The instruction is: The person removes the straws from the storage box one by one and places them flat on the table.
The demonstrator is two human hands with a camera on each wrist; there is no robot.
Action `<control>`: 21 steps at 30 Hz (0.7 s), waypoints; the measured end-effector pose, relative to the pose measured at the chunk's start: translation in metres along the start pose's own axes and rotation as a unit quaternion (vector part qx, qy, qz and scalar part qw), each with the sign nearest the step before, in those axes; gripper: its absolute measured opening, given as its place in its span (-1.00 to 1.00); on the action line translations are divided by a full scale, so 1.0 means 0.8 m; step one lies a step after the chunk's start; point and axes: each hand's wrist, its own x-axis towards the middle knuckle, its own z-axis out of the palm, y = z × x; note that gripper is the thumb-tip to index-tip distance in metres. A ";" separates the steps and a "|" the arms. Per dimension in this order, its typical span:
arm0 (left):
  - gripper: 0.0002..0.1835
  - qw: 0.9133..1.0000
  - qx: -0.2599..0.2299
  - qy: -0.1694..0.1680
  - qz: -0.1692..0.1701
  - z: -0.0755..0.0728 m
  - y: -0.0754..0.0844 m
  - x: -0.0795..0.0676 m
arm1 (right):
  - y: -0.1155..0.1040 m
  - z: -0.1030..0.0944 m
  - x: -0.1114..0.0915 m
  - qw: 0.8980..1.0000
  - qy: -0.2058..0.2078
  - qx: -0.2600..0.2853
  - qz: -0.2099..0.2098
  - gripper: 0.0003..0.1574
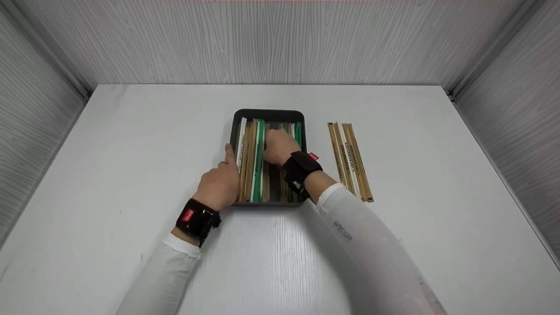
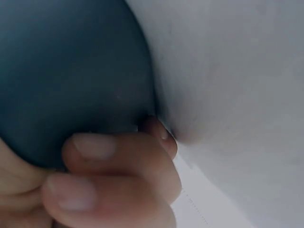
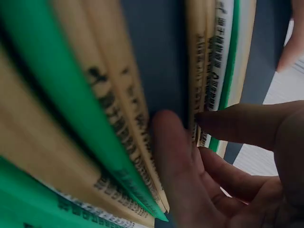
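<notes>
Slim packets beside dark tray

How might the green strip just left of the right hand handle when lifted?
The green strip is probably light, being so narrow. It seems fairly stiff, looking straight along its length. It may rub or tip the tan strips packed close beside it.

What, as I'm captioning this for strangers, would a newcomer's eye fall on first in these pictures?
Probably the bright green strip in the dark tray at the table's middle, standing out among brown and white ones. Next, the hands: the left hand at the tray's left wall, the right hand reaching inside. Then the loose brown and white strips on the tabletop, right of the tray.
</notes>
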 end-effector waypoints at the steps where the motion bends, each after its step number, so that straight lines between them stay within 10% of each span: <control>1: -0.09 1.000 -0.001 0.000 0.001 0.000 0.000 0.000 | 0.001 0.001 0.001 1.000 0.003 -0.002 -0.001 -0.46; 21: -0.08 1.000 0.009 -0.004 0.001 0.001 0.000 0.001 | -0.002 0.014 0.015 0.998 0.000 -0.059 0.015 -0.46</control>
